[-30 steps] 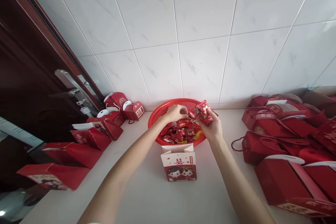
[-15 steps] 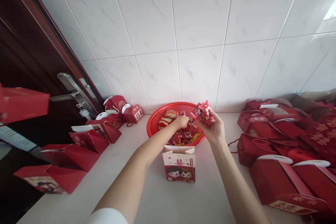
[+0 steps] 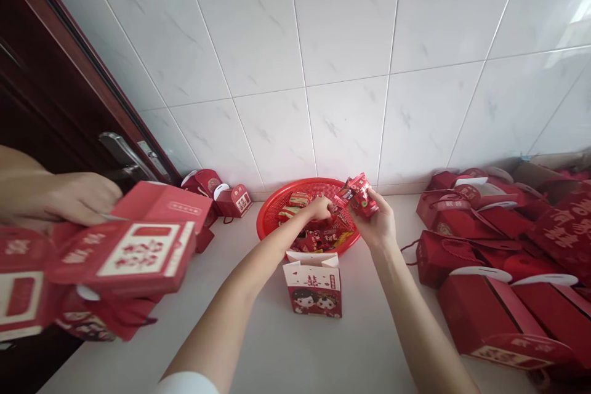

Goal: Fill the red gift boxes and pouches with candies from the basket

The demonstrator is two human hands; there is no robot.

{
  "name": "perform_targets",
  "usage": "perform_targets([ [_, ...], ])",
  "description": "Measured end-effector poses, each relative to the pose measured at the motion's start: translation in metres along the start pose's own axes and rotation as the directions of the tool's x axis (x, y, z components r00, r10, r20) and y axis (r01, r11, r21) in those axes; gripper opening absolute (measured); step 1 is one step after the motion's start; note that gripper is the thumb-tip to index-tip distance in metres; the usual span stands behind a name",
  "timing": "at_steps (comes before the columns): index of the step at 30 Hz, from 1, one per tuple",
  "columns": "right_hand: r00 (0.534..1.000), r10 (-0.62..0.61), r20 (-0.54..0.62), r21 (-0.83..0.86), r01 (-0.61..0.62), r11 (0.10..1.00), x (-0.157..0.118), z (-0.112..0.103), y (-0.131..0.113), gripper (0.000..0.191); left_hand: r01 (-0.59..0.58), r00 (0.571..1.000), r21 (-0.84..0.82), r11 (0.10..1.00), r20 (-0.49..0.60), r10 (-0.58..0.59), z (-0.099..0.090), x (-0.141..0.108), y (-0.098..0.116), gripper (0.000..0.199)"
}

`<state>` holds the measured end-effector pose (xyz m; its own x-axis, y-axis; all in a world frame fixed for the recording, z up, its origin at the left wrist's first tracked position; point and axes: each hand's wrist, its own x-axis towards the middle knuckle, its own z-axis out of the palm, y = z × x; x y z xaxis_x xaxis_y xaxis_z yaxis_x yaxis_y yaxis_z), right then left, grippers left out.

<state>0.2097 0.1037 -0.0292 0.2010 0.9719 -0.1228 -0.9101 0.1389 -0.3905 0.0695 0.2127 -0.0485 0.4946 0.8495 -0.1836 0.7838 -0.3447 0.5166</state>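
My right hand [image 3: 377, 220] is closed around several red-wrapped candies [image 3: 360, 194], above the right rim of a red plastic basket [image 3: 270, 212]. My left hand [image 3: 320, 208] reaches into that basket with its fingers curled down among the wrapped sweets [image 3: 314, 240]. What its fingertips hold is hidden. Just in front of the basket an open-topped gift box [image 3: 316, 295] stands upright, white above and red below, printed with two cartoon figures. Neither hand touches the box.
At the left, another person's hand [image 3: 87, 197] holds red gift boxes [image 3: 133, 252] over the table's left side. Small red boxes [image 3: 233, 200] stand by the wall. Many red boxes [image 3: 494, 314] crowd the right side. A dark door [image 3: 55, 86] is at left.
The other person's hand has come in from the left with red boxes, now covering much of the left row. My left hand has shifted slightly within the basket; my right hand still holds its candies.
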Motion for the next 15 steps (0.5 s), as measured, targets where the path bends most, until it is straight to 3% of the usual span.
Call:
perform_targets([
  [3,1.000,0.006,-0.008,-0.011,-0.006,1.000,0.000,0.000,-0.003,0.004,-0.096,0.991,-0.188,0.977,-0.112,0.075,-0.020,-0.010,0.003,0.025],
  [7,1.000,0.029,0.007,-0.028,-0.029,0.999,0.000,0.000,-0.006,0.004,-0.229,0.958,-0.410,0.883,-0.258,0.128,-0.040,-0.039,0.012,0.022],
  [12,0.996,0.077,0.044,-0.067,-0.074,0.995,-0.009,0.008,-0.004,0.004,-0.357,0.913,-0.568,0.742,-0.381,0.147,-0.035,-0.087,0.027,0.042],
  [15,0.991,0.095,0.089,-0.096,-0.087,0.992,-0.020,0.015,-0.008,0.003,-0.390,0.891,-0.609,0.691,-0.438,0.118,-0.032,-0.115,0.033,0.042],
])
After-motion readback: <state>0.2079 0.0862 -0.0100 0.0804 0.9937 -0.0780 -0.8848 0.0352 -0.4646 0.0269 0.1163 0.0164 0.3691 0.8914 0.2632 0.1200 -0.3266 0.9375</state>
